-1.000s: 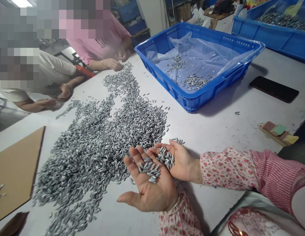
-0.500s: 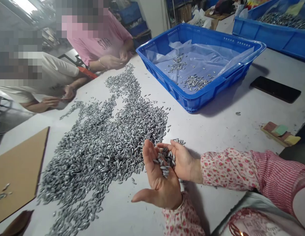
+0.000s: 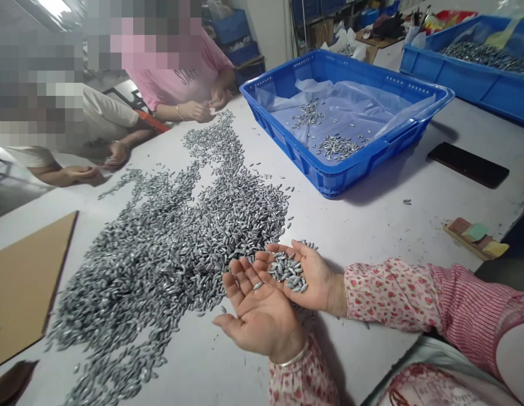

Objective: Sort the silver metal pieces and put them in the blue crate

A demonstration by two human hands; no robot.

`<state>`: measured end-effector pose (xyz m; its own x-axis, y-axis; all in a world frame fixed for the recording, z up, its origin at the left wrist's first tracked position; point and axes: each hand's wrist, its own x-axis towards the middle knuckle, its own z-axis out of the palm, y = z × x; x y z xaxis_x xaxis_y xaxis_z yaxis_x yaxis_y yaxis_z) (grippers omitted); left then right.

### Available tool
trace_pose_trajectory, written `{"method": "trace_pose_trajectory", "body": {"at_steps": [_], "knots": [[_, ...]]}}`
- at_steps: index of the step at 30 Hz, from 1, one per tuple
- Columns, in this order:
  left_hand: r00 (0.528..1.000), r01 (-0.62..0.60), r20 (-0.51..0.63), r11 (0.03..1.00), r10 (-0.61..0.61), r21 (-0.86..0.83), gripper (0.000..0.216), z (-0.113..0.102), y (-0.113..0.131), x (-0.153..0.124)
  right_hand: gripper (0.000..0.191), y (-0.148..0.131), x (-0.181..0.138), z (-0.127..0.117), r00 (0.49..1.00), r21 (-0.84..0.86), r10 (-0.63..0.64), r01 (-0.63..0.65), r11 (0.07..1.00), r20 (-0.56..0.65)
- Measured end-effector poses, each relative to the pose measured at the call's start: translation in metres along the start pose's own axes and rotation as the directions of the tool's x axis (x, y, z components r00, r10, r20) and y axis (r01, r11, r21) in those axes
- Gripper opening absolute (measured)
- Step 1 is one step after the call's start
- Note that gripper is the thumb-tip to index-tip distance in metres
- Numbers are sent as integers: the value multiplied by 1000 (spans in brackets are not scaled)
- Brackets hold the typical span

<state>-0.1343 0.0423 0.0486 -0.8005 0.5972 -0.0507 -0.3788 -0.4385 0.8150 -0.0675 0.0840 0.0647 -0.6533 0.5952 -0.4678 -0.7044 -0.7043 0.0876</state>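
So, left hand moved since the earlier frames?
Yes. Against the blue plastic crate, the left hand has shifted left, away from the crate, and rolled from edge-on to lying flat, palm up.

And we're on a busy workshop floor, folks, a hand-work room through and through! A long white work table (image 3: pixel 371 225) dominates, strewn with small silvery pieces (image 3: pixel 172 270) by the thousand. There's a blue plastic crate (image 3: pixel 329 175) lined with clear plastic, and a second crate (image 3: pixel 469 96) heaped with more! A co-worker in a pink shirt (image 3: pixel 177 84) and another in white (image 3: pixel 105 115) are right there at the table, with stacked blue crates (image 3: pixel 230 28) and crowded shelves (image 3: pixel 321 22) behind!
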Motion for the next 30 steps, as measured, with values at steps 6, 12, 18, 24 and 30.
{"method": "trace_pose_trajectory", "body": {"at_steps": [6,12,18,24,30], "knots": [[992,129,9,991,-129,-40,31,-11,-3,9,44,-4,4,2,999,4,-31,31,1000,7],[982,-149,126,988,142,43,43,11,8,-8,46,-1,4,-1,996,-40,-62,59,997,-63],[884,-210,454,961,109,179,64,19,11,-21,45,0,4,-5,999,-62,-9,7,998,-45],[949,-234,236,969,210,81,55,14,7,-12,46,-1,3,-3,999,-43,4,-7,999,-50],[998,36,56,999,-36,9,42,1,-2,2,46,-10,3,6,998,-6,10,-11,1000,-60]]}}
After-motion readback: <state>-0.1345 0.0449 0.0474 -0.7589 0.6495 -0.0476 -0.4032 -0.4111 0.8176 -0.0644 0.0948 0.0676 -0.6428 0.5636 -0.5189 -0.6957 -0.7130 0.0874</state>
